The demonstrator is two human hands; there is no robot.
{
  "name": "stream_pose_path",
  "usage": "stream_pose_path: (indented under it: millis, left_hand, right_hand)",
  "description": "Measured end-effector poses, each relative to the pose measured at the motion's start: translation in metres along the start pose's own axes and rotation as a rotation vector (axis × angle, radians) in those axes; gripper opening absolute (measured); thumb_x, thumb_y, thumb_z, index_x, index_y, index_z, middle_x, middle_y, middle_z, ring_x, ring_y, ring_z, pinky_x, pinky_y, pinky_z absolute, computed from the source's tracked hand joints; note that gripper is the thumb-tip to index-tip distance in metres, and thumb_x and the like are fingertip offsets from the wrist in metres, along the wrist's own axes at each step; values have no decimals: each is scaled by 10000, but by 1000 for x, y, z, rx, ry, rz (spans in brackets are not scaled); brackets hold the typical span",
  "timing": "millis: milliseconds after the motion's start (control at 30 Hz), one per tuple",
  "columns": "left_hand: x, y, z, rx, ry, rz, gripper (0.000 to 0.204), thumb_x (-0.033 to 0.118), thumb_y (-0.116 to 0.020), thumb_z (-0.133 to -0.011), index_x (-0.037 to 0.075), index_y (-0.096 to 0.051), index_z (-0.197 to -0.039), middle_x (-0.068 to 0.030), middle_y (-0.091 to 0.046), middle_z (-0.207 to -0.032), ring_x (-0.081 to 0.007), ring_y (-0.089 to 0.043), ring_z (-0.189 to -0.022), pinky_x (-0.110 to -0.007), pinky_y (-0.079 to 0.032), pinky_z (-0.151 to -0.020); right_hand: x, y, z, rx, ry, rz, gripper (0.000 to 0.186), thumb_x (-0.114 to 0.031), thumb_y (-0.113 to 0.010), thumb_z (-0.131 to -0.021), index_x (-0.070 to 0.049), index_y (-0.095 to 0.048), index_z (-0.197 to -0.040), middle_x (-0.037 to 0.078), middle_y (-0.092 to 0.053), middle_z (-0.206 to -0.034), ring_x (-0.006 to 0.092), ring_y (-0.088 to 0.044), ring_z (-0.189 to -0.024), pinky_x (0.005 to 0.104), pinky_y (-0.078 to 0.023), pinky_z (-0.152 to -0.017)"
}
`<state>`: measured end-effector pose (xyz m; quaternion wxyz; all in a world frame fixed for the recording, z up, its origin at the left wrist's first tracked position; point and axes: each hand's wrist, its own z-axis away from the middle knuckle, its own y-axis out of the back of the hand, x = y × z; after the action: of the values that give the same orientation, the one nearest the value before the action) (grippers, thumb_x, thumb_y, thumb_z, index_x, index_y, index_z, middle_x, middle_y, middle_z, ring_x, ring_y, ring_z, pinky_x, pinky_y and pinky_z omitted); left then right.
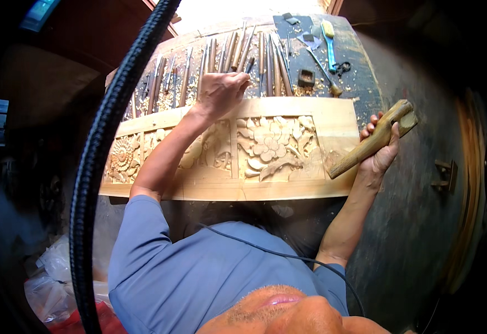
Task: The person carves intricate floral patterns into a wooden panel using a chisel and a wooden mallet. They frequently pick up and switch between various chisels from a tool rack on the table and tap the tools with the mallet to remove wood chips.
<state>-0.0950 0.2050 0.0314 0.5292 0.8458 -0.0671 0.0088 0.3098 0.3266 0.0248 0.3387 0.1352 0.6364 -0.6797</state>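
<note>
My right hand point(381, 149) is wrapped round a wooden club-like mallet point(366, 147), held aslant past the right end of a carved wooden panel point(335, 119). The panel lies across the bench with flowers and leaves cut in relief. Over its far edge my left hand point(221, 93) is closed, fingers curled together; what they hold, if anything, is hidden. Just beyond that hand lies a row of carving chisels point(232, 50) with wooden handles. A short dark-ended tool point(249, 65) shows right beside its fingers.
Wood chips litter the bench point(360, 72). At its far right are a blue brush point(330, 47), a small dark square block point(306, 78), black scissors point(342, 68) and a round-headed tool point(334, 88). A thick braided cable point(96, 139) crosses the left side.
</note>
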Motion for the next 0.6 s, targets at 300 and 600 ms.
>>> stream_pose_path:
  millis: [300, 600]
  left_hand:
    - [5, -61, -45, -161, 220, 120, 150, 327, -768, -981, 202, -815, -911, 14, -769, -726, -96, -625, -532, -315, -508, -526]
    - [8, -82, -69, -349, 499, 16, 145, 308, -786, -950, 182, -831, -896, -24, -786, -757, -147, -687, -618, -357, -566, -620]
  right_hand:
    - [3, -5, 2, 9, 1, 14, 512, -452, -645, -1043, -11, -603, -1300, 85, -626, -1032, 152, -611, -825, 281, -539, -718]
    - [2, -5, 2, -8, 12, 3, 522, -443, -670, -1031, -6, -600, -1308, 89, -625, -1033, 159, -613, -824, 280, -538, -723]
